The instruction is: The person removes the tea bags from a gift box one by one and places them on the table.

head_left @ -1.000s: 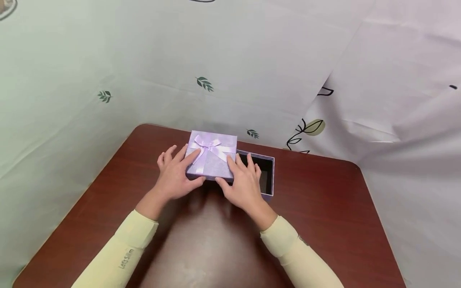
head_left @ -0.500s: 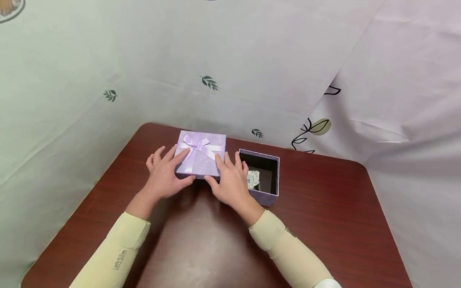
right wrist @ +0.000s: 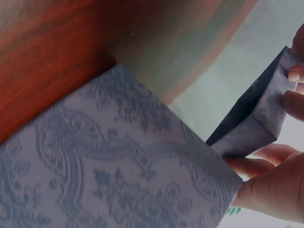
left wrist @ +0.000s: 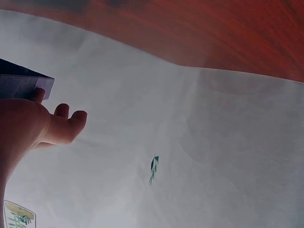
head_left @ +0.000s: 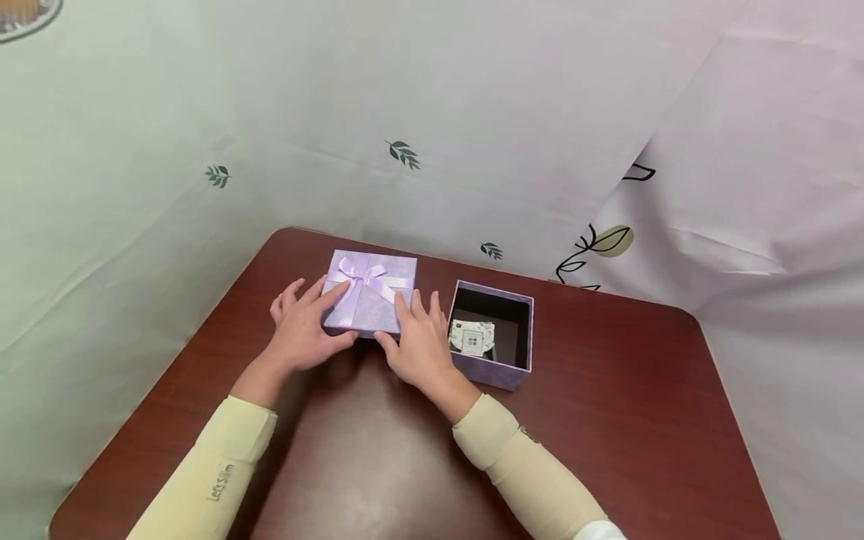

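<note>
Both hands hold a lilac gift box lid (head_left: 374, 311) with a ribbon bow, left of its box. My left hand (head_left: 300, 334) grips the lid's left side, thumb at the front edge. On the opposite side, my right hand (head_left: 421, 345) has its thumb at the front edge and fingers along the right. The lid's hollow underside (right wrist: 242, 114) shows in the right wrist view, raised off the table. The box (head_left: 489, 371) stands uncovered on the table, black inside. White printed card or paper (head_left: 472, 339) lies in it; its exact kind is unclear.
A dark red wooden table (head_left: 607, 420) with rounded corners carries everything. Whitish cloth (head_left: 304, 112) printed with leaves hangs behind and on both sides, close to the table's edges. The box's patterned outer wall (right wrist: 109, 161) fills much of the right wrist view.
Both hands have carried the lid left, away from over the box. The box's opening and the printed card or paper inside have come into sight. The head view has shifted slightly.
</note>
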Demonstrator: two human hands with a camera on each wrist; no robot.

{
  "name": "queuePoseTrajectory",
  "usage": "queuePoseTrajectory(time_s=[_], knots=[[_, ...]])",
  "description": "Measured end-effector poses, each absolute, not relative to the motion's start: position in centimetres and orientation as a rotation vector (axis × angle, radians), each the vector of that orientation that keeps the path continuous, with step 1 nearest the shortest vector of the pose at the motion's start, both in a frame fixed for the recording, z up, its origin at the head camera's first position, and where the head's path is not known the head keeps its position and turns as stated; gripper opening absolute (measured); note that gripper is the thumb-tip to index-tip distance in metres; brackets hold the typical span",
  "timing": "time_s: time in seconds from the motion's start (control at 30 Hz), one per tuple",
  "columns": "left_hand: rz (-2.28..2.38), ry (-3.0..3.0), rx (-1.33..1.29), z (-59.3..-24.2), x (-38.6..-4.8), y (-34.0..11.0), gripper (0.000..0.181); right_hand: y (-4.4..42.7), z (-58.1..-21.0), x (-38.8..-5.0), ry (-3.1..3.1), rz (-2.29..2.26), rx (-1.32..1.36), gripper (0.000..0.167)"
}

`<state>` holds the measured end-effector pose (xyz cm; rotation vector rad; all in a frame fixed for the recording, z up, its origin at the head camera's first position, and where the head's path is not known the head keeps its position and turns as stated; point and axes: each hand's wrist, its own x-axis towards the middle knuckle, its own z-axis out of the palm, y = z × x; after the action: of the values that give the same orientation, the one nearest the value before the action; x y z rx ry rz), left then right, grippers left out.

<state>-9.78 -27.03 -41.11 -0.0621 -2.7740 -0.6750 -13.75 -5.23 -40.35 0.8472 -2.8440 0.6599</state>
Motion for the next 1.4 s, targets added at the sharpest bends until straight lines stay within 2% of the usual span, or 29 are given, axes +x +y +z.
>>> queuePoseTrajectory(time_s=[0.83,1.4], knots=[[-0.867,-2.926,0.012,-44.6,-11.2,-28.4,0.08,-7.4,-43.7,-14.6,-3.018,0.744,0.8,0.074],[-0.829,-3.008,0.055,-46.1,-12.7,-28.5,0.082,-7.7,-45.1,-15.2,-3.125,0.623,0.758,0.07]])
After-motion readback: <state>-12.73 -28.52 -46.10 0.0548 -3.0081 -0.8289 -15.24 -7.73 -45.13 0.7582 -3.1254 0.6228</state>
